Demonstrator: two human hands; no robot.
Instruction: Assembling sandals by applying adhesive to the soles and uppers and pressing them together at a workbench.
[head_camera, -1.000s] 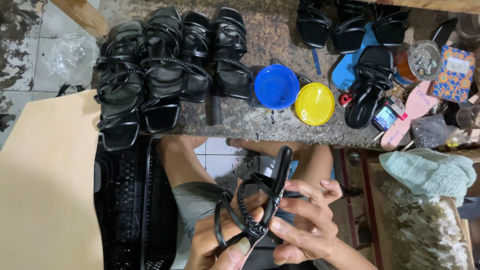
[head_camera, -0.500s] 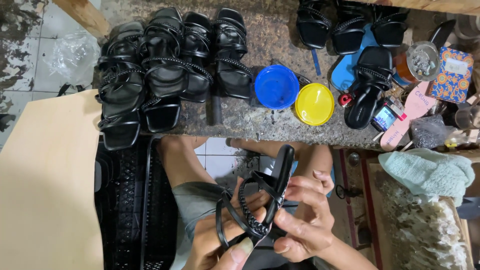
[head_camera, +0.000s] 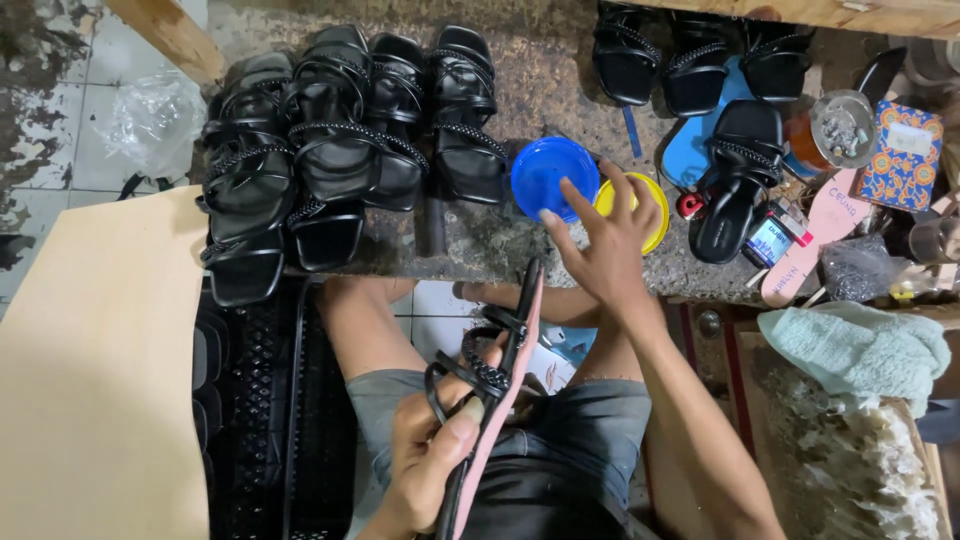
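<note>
Black strappy sandal (head_camera: 490, 385): we hold it over our lap in the left hand (head_camera: 430, 460), sole edge-on to the camera, its long axis running from lower left up toward the stone bench (head_camera: 480, 245). The left fingers are closed around its lower end, thumb pressed on the straps. Our right hand (head_camera: 605, 235) is off the sandal, above its toe end, fingers spread and gripping nothing, fingertips over the blue bowl (head_camera: 550, 175) and the yellow bowl (head_camera: 650, 205) beside it. The sandal thus lies below and left of the right fingers; the left hand is the nearer. Left of the blue bowl stands a row of finished black sandals (head_camera: 340, 150); right of it, another black sandal (head_camera: 735, 180).
</note>
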